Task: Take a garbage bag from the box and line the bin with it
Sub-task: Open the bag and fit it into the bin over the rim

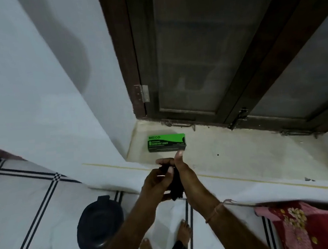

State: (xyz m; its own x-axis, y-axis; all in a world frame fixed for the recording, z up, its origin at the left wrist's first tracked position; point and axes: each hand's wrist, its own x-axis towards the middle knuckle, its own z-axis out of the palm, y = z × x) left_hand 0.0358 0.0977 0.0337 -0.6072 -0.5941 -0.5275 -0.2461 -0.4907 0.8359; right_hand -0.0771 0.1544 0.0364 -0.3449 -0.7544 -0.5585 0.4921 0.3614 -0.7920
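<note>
Both hands, left hand point(156, 181) and right hand point(184, 173), grip a folded black garbage bag point(176, 186). Green box point(167, 143) on ledge point(240, 157); bin point(99, 223) on floor.

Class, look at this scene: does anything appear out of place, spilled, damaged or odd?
Nothing stands out. The green cardboard garbage-bag box sits squarely on the pale stone sill, the round black plastic bin stands upright on the floor, and both hands hold a folded black bag.
</note>
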